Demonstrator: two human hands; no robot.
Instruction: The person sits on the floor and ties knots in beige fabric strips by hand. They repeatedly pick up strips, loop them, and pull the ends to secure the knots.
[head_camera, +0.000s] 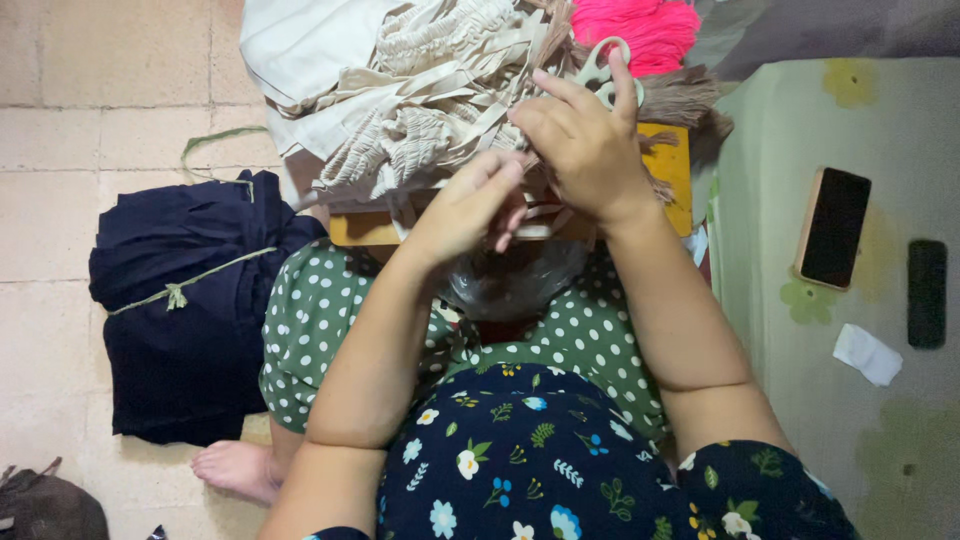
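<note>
Scissors (598, 68) gripped by right hand (590, 150) | left hand (470, 205) pinching cream strips (440, 90) | board (668, 170) edge beside.

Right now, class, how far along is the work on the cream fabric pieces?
Looks done: a navy bundle lies tied with green cord on the floor. In hand: the right hand holds pale scissors while the left hand pinches a strip. Left: a heap of cream ruched pieces on the wooden board.

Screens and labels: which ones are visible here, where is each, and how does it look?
Phone: on the green mat at the right, dark blank screen, tan case.
Second device: right of it, slim black rectangle.
White paper scrap: below them, possibly a label.
</note>
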